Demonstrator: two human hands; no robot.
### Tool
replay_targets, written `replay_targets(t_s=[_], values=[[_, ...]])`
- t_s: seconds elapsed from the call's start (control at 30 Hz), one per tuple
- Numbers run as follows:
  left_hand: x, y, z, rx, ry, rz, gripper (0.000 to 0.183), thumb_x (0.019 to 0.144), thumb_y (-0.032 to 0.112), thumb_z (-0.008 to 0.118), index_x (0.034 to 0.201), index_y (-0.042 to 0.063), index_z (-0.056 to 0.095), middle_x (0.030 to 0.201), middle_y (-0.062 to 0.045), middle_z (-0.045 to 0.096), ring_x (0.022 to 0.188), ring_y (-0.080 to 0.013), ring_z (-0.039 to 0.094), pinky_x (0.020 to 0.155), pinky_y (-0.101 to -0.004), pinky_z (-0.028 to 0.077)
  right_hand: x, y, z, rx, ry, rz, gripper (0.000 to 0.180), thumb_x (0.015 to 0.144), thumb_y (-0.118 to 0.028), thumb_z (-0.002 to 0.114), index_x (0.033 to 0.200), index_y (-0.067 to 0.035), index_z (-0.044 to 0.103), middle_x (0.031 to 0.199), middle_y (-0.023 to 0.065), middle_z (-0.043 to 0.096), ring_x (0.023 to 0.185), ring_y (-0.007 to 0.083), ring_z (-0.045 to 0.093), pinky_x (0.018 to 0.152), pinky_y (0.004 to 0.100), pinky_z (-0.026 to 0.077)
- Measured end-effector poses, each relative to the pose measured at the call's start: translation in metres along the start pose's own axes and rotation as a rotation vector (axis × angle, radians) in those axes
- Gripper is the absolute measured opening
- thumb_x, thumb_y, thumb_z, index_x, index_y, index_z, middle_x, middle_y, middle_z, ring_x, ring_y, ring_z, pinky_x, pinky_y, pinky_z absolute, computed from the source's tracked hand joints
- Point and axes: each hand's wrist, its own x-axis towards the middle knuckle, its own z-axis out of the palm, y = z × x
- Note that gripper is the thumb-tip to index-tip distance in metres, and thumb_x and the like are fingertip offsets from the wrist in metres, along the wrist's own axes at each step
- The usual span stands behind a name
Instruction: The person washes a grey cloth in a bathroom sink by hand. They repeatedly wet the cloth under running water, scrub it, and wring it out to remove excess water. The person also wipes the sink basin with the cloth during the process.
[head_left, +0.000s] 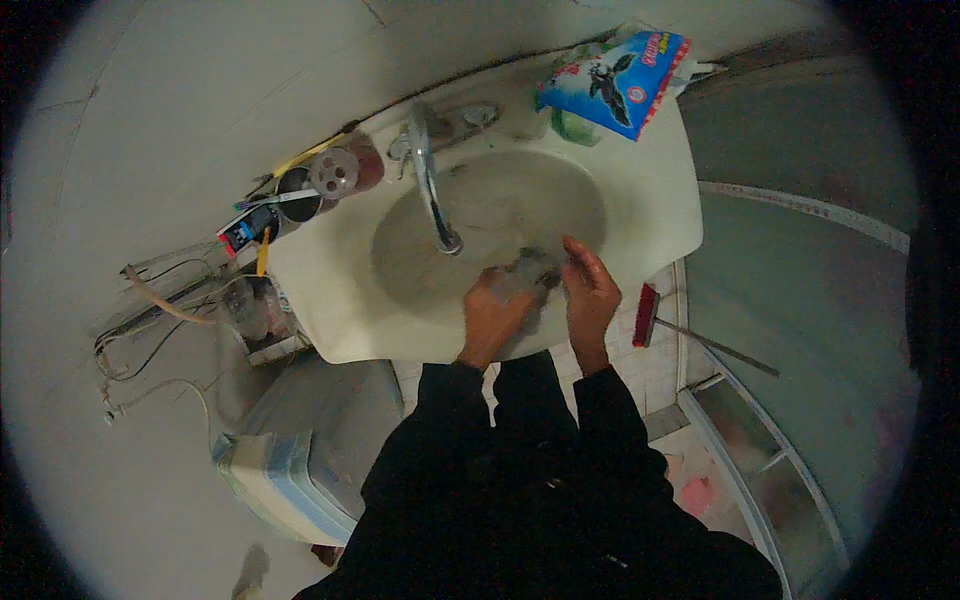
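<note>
My left hand (491, 315) grips a wet-looking grey bundle (531, 271), perhaps a cloth, over the front of the basin bowl. Blur hides its exact shape. To the right of the bundle is my right hand (590, 289), fingers bent and apart, with nothing visible in it. Both hands are above the near rim of a cream washbasin (656, 202). A chrome faucet (425, 172) reaches over the bowl from the back, its spout end to the left of and beyond my left hand. Cloudy water seems to lie in the bowl.
A blue plastic packet (622, 86) lies at the basin's back right corner. Along the left edge stand cups (334, 172), a toothbrush (289, 196) and a toothpaste box (244, 229). A red-headed broom (646, 315) is at the right. A covered grey appliance (337, 420) stands lower left.
</note>
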Motion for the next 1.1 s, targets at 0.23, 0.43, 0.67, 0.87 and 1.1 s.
replay_targets(t_s=[0.23, 0.43, 0.67, 0.87, 1.1], values=[[-0.028, -0.071, -0.128, -0.239, 0.607, -0.035, 0.049, 0.078, 0.008, 0.073, 0.124, -0.003, 0.062, 0.118, -0.015, 0.067, 0.106, -0.0271, 0.064, 0.096, -0.0397, 0.051, -0.012, 0.011, 0.004, 0.161, 0.029, 0.135, 0.034, 0.096, 0.002, 0.066, 0.130, 0.005, 0.064, 0.127, 0.0123, 0.069, 0.117, 0.0201, 0.067, 0.104, 0.0334, 0.052], [0.003, -0.113, -0.146, 0.068, 0.719, 0.181, 0.052, 0.084, 0.013, 0.075, 0.131, -0.003, 0.060, 0.124, -0.016, 0.066, 0.114, -0.0302, 0.062, 0.104, -0.0424, 0.046, -0.045, 0.027, 0.028, 0.307, 0.120, 0.151, 0.033, 0.094, 0.003, 0.067, 0.127, 0.004, 0.064, 0.123, 0.0112, 0.069, 0.111, 0.0203, 0.067, 0.100, 0.0323, 0.053], [0.050, -0.101, -0.089, 0.579, 0.164, 0.382, 0.068, 0.082, 0.031, 0.080, 0.139, -0.001, 0.059, 0.130, -0.020, 0.067, 0.118, -0.0348, 0.064, 0.102, -0.0433, 0.049, -0.091, 0.033, 0.059, 0.356, 0.162, 0.219, 0.039, 0.091, 0.005, 0.069, 0.130, 0.004, 0.063, 0.126, 0.0128, 0.068, 0.114, 0.0224, 0.066, 0.103, 0.0331, 0.051], [0.018, -0.044, -0.047, -0.168, -0.274, -0.146, 0.062, 0.087, 0.037, 0.077, 0.131, -0.003, 0.060, 0.119, -0.014, 0.072, 0.105, -0.0282, 0.069, 0.094, -0.0388, 0.053, -0.074, 0.040, 0.057, 0.193, 0.206, 0.260, 0.049, 0.096, -0.011, 0.069, 0.142, 0.000, 0.057, 0.138, 0.0120, 0.061, 0.124, 0.0209, 0.058, 0.104, 0.0330, 0.047], [0.012, -0.025, -0.057, -0.802, -0.224, -0.308, 0.040, 0.103, 0.030, 0.058, 0.129, 0.000, 0.061, 0.117, -0.010, 0.069, 0.102, -0.0169, 0.065, 0.088, -0.0310, 0.052, -0.075, 0.016, 0.091, 0.152, 0.109, 0.132, 0.029, 0.094, -0.018, 0.070, 0.118, -0.002, 0.069, 0.121, 0.0059, 0.065, 0.114, 0.0182, 0.060, 0.099, 0.0346, 0.047]])
